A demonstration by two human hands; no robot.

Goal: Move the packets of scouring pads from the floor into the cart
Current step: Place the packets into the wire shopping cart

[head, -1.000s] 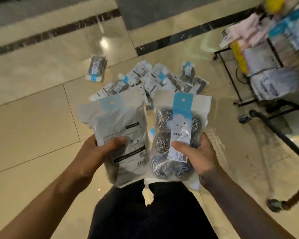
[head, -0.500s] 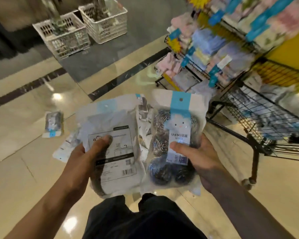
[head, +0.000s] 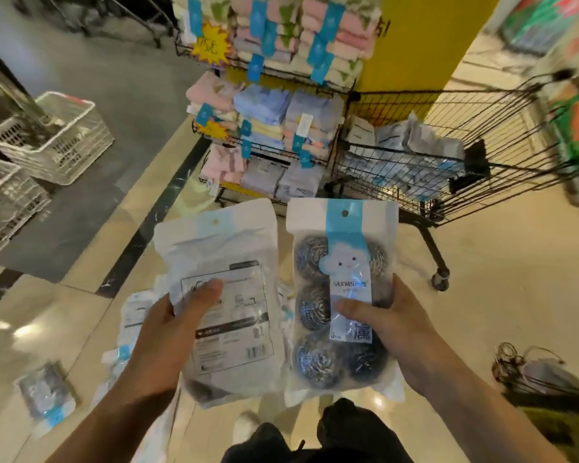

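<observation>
Left hand point(head: 168, 332): grips the left packet point(head: 228, 295) of scouring pads, thumb pressed across its printed back label, fingers curled behind; packet upright, white back side facing the camera

Right hand point(head: 391, 325): grips the right packet point(head: 341, 292), thumb on the blue-and-white front strip, fingers wrapped behind; steel scouring balls show through the clear front (four can be made out, the count behind the strip uncertain)

The two held packets stand side by side, edges close, above the floor point(head: 482, 312) and short of the cart point(head: 448, 155)

Cart: black wire basket at upper right, on castors, already holding several pale packets heaped toward its left end

Floor packets point(head: 44, 396): one lies apart near the lower left edge; more lie in a loose cluster beneath and left of the held packets, partly hidden by the left forearm

Towel rack point(head: 274, 121): wire display stacked with folded cloths, just left of the cart

White crates point(head: 54, 138): two slatted crates on the dark floor strip at the left edge
</observation>
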